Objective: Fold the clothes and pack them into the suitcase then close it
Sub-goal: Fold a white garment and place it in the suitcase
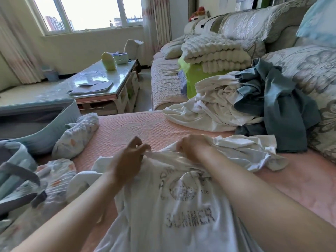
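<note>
The left grip and right grip each pinch the far edge of the white shirt. Its near part says SUMMER.

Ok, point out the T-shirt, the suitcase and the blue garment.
T-shirt [190, 218]: head view, on its SUMMER print.
Suitcase [52, 130]: head view, on its pale blue wall.
Blue garment [283, 106]: head view, on its middle folds.

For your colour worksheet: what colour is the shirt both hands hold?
White shirt, grey print; head view.
</note>
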Demonstrator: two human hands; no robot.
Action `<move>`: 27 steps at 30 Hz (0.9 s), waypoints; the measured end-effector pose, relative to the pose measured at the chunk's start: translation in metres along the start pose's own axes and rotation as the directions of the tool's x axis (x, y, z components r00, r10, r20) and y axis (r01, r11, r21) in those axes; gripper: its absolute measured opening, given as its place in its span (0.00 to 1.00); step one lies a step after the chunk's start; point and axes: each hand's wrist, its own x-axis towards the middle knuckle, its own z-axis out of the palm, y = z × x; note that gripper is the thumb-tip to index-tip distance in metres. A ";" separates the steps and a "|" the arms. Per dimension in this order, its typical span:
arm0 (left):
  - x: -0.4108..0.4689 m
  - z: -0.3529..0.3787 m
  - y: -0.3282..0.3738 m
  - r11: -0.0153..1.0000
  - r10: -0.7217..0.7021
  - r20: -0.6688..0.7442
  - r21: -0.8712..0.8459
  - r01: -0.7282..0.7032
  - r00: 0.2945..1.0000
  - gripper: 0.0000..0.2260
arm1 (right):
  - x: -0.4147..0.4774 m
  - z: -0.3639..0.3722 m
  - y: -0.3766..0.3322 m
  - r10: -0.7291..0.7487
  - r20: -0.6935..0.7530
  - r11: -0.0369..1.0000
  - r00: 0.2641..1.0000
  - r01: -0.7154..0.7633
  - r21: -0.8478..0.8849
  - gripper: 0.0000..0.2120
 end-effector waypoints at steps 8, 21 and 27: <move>-0.017 -0.009 0.018 0.953 -0.277 0.335 -0.022 0.301 0.901 0.11 | 0.000 0.011 -0.007 0.133 0.016 0.980 0.991 -0.129 -0.151 0.15; 0.077 -0.019 -0.012 0.876 -0.450 0.357 0.354 0.327 0.819 0.09 | 0.036 0.002 0.018 0.717 -0.081 0.470 0.692 -0.395 0.789 0.10; 0.071 -0.004 -0.021 0.948 -0.309 0.100 0.116 0.298 0.946 0.07 | 0.046 0.024 0.026 0.526 0.149 0.497 0.837 -0.444 0.746 0.25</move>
